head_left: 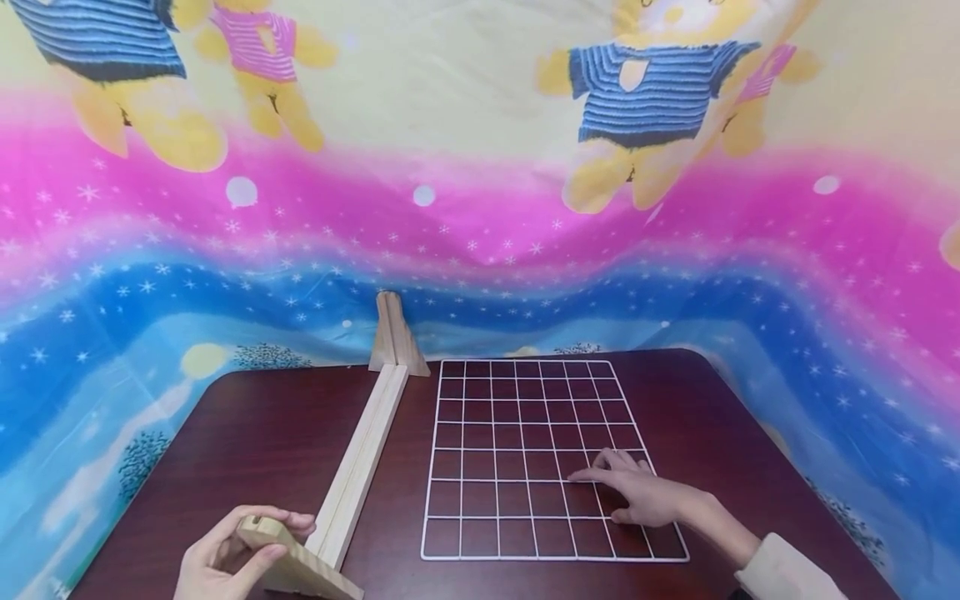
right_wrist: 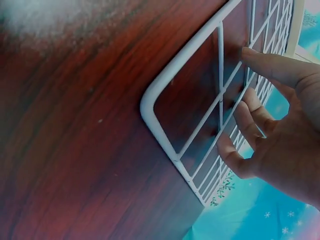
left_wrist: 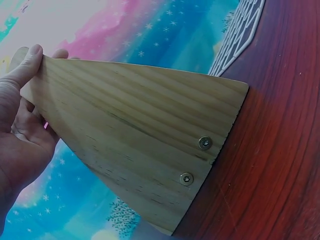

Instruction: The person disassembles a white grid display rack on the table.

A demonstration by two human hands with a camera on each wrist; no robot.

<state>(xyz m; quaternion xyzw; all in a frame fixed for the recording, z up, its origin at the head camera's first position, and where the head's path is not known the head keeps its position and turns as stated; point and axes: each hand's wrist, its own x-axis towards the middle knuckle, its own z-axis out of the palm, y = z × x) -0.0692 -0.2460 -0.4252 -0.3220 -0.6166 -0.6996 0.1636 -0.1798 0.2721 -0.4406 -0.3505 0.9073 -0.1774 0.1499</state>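
A wooden stand lies left of centre, with a long pale bar (head_left: 363, 462) joining two tapered end boards. My left hand (head_left: 232, 550) grips the narrow top of the near end board (left_wrist: 135, 135), thumb on the outer face and fingers behind. Two screws show low on that board in the left wrist view. The far end board (head_left: 396, 337) stands upright at the table's back edge. To the right, a white wire grid panel (head_left: 513, 481) lies flat. My right hand (head_left: 648, 492) rests at its right side, fingers spread and bent slightly, with the fingertips at the wires.
The dark red-brown table (head_left: 262, 442) has rounded back corners. Behind it and along both sides hangs a cloth (head_left: 480, 208) printed with bears and snowflakes. The stand's bar and the grid lie side by side with a narrow strip of tabletop between them.
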